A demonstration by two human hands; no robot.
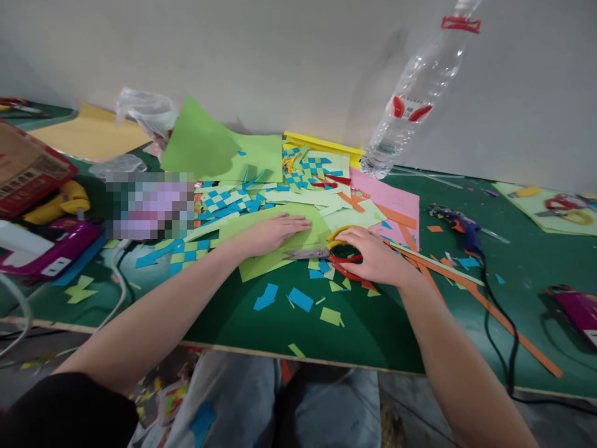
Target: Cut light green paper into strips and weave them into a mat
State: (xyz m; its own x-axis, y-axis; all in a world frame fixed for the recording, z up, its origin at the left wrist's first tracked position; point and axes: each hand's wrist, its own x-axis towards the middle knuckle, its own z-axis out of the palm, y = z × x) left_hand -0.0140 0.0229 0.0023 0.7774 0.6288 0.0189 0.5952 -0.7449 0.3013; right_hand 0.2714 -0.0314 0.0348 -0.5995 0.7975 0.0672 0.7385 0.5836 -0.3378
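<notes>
My left hand (pixel 276 234) lies flat, fingers stretched out, on light green paper (pixel 261 266) near the middle of the table. Close beside it, my right hand (pixel 375 256) is closed on a pair of scissors (pixel 332 250) with one yellow and one red handle loop. The blades point left, low over the table and the paper's lower edge. Behind my hands, blue and green woven paper checks (pixel 224 198) lie among loose strips. Blue paper scraps (pixel 301 300) and small green scraps (pixel 331 316) are scattered in front.
A plastic bottle (pixel 422 81) stands by the wall. On the right are a glue gun (pixel 459 227) with a black cord, a long orange strip (pixel 522 342) and other scissors (pixel 566 211). A purple device (pixel 60 252) and brown box (pixel 28 168) stand left.
</notes>
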